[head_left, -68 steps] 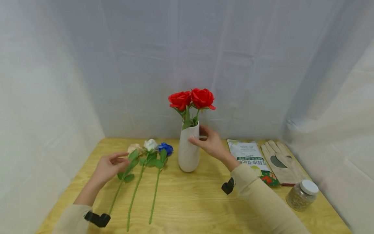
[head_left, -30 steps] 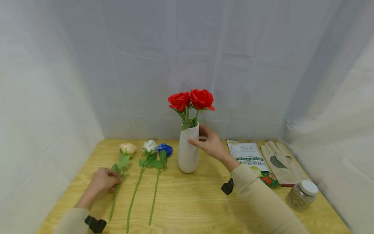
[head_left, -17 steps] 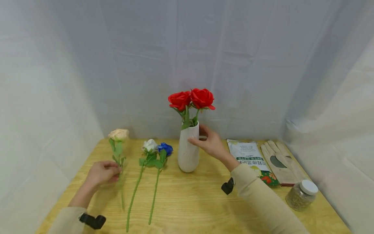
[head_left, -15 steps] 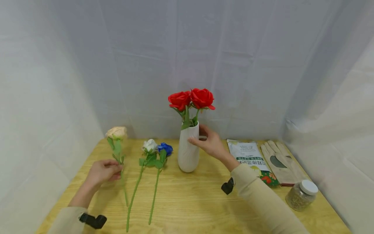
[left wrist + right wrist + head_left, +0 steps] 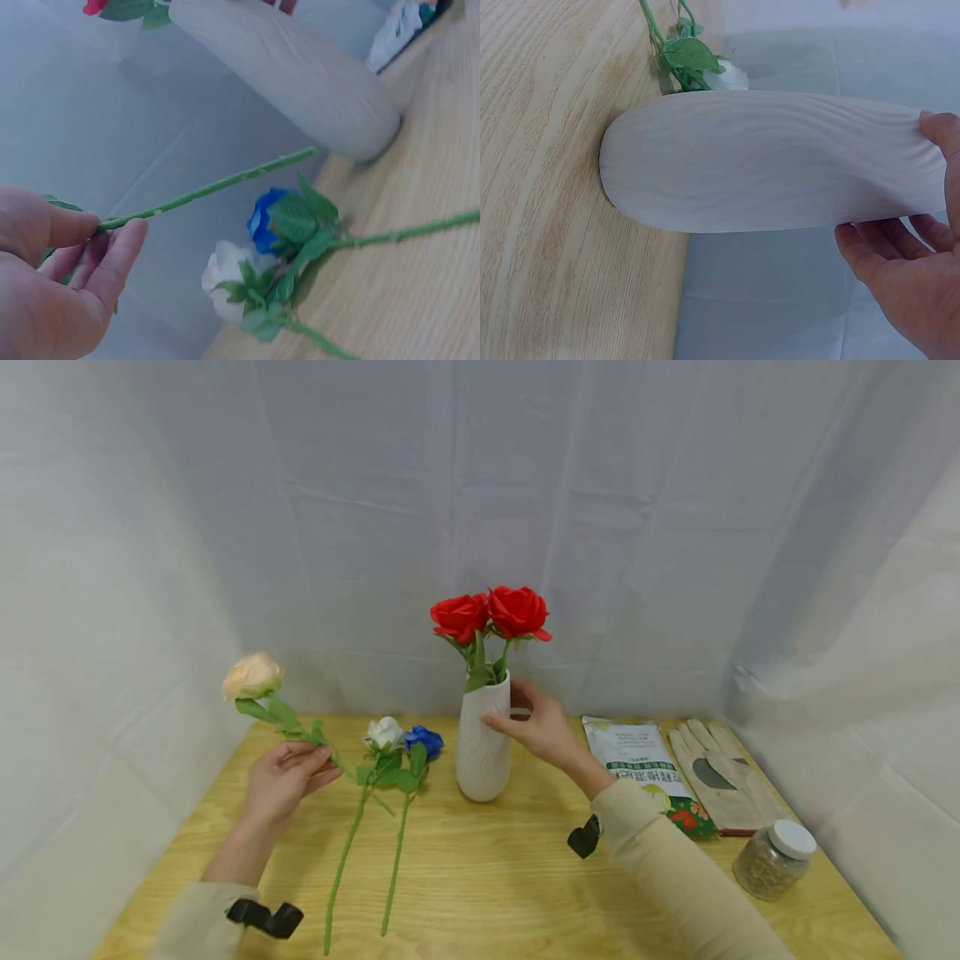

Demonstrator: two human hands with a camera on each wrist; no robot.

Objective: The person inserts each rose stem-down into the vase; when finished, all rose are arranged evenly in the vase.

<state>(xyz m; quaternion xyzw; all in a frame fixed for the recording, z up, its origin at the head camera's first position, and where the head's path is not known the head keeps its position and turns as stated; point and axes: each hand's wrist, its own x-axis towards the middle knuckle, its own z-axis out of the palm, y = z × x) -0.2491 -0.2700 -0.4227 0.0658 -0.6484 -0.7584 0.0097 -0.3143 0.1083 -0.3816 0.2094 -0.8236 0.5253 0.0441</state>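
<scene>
Wooden table (image 5: 495, 877) first: near the front edge the person's two sleeves come in. A little farther in, the left hand (image 5: 283, 777) is lifted off the wood and pinches the thin green stem of a pale peach rose (image 5: 252, 677) between thumb and fingers (image 5: 112, 259), the other fingers loosely bent. The stem is the long part. It slants, with the flower up and to the far left of the hand and the bare cut end (image 5: 304, 155) pointing down and to the right, toward the tall white ribbed vase (image 5: 484, 739). The vase stands farther in and to the right of that hand, near but apart from it.

A white rose (image 5: 386, 732) and a blue rose (image 5: 424, 741) lie flat on the wood between them.

The right hand (image 5: 536, 724) curls around the upper part of the vase, thumb in front. Two red roses (image 5: 491, 612) stand in its mouth already.
</scene>
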